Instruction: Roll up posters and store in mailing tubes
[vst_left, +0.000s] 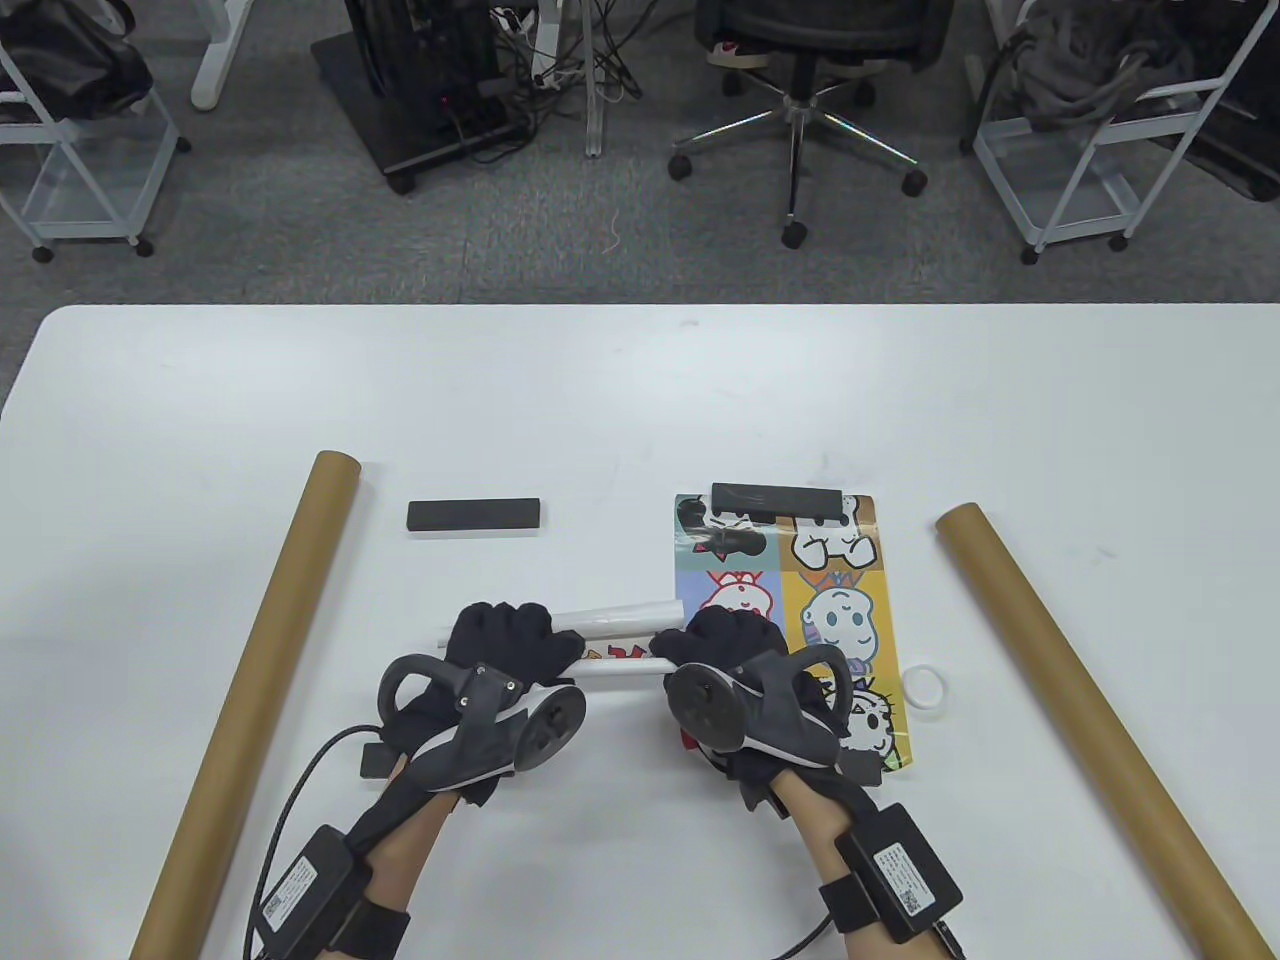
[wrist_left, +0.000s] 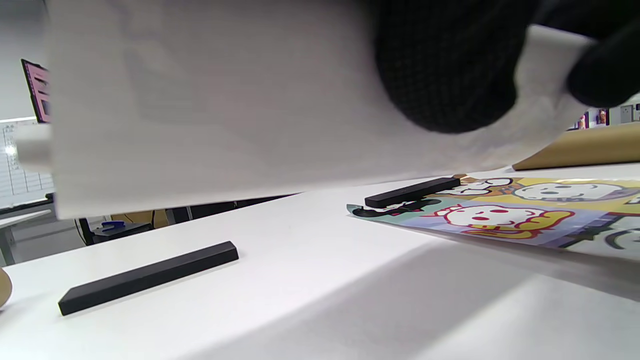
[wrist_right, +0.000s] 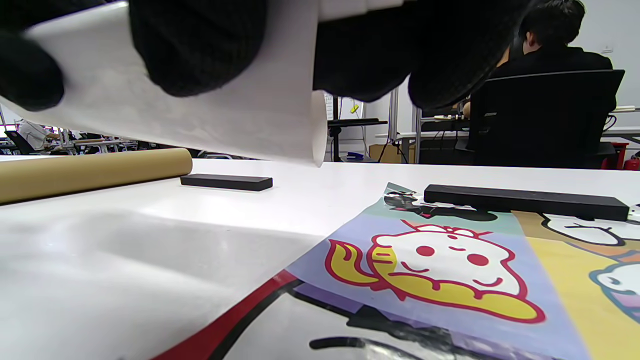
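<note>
Nearest the table's front edge, both gloved hands are on the rolled poster (vst_left: 620, 625), a white paper roll lying crosswise at the table's six o'clock. The left hand (vst_left: 505, 655) curls its fingers (wrist_left: 445, 65) over the roll's left part, gripping it. The right hand (vst_left: 725, 655) grips the right part, its fingers (wrist_right: 197, 47) wrapped over the white paper. In both wrist views the roll sits lifted off the table (vst_left: 640, 400), with daylight under it.

Under and beyond the right hand lies the flat cartoon poster (vst_left: 835, 600), spread face-up at about four o'clock from the table's centre, with its yellow, blue and purple panels showing. A small white ring (vst_left: 925, 688), maybe a tube cap, rests just beside the poster's right edge at three o'clock from the right hand.

Further out, a black bar (vst_left: 782, 497) lies across the flat poster's far edge, touching it. A second black bar (vst_left: 474, 515) lies on bare table at eleven o'clock from the left hand, well apart from everything.

On the flanks, the left mailing tube (vst_left: 255, 690) slants from the front-left corner up toward ten o'clock, and the right mailing tube (vst_left: 1085, 720) slants from two o'clock down to the front-right corner. Both brown tubes lie flat, clear of the hands.

Beyond the table, an office chair (vst_left: 795, 60) and wire racks (vst_left: 1100, 130) stand on grey carpet.
</note>
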